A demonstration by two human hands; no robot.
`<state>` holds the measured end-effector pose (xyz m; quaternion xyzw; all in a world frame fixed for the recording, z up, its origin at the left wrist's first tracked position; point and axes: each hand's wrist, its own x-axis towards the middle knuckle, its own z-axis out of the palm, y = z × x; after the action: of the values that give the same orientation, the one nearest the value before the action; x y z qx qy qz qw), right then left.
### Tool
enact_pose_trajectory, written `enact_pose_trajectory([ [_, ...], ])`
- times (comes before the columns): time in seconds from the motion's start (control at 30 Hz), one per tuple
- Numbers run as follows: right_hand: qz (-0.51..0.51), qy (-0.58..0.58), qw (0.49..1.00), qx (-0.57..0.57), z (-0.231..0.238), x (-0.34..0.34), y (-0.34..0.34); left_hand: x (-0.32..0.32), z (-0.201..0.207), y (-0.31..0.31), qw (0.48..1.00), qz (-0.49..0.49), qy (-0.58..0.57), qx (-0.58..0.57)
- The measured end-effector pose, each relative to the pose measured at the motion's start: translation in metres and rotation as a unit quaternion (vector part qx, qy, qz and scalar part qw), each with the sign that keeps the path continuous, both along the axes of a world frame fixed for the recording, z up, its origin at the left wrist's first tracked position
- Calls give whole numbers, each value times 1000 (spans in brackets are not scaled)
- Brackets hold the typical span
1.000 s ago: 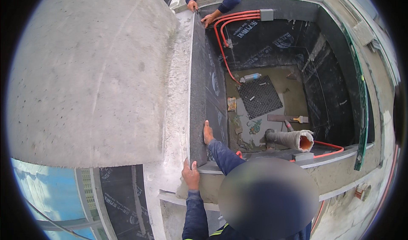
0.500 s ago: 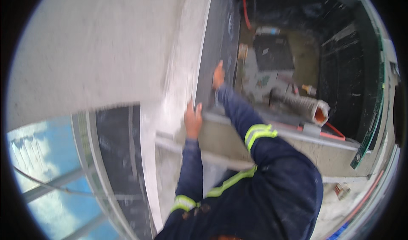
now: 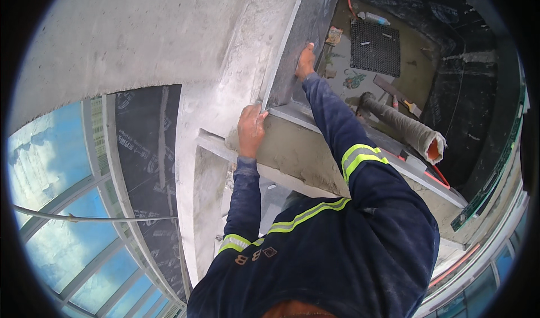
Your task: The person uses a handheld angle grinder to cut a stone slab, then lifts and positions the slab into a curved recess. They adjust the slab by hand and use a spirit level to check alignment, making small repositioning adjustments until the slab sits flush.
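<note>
A dark grey slab [image 3: 298,42] stands upright along the concrete wall, its pale edge facing me. My right hand [image 3: 305,63] lies against the slab's broad face, fingers pointing up and away, gripping nothing. Lower and to the left, my left hand [image 3: 251,130] is at the slab's near bottom corner. Its thumb touches the edge and its fingers rest on the concrete beside it, partly hidden from view. Below the slab, a grey ledge strip [image 3: 295,115] runs along the top of a low cement-faced wall [image 3: 287,149].
Beyond the low wall, a cloth-wrapped tube [image 3: 405,124], a black textured mat [image 3: 375,48], a plastic bottle [image 3: 374,18] and a brush [image 3: 413,108] lie in a recess. A glass panel edge [image 3: 486,188] stands at right. Windows [image 3: 56,160] and a cable [image 3: 95,219] are at left.
The view has shifted and sharpened. My left hand's raised fingers have come down to the slab's bottom corner; my right hand stays against the slab's face.
</note>
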<state>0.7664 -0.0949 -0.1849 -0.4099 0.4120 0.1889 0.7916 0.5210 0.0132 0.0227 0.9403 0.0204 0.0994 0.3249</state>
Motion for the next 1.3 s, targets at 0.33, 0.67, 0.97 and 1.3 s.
enact_pose_trajectory([
  [0.33,0,5,997,-70,7,12,20,1,6,5,998,48,-30,18],
  [0.67,-28,-42,999,2,6,2,18,0,-16,6,998,45,-43,25],
  [0.97,6,-20,1000,-16,-24,3,19,-12,-11,8,1000,7,9,-25],
  [1.3,-33,-177,983,49,-63,24,-8,16,-3,9,999,-38,4,-18],
])
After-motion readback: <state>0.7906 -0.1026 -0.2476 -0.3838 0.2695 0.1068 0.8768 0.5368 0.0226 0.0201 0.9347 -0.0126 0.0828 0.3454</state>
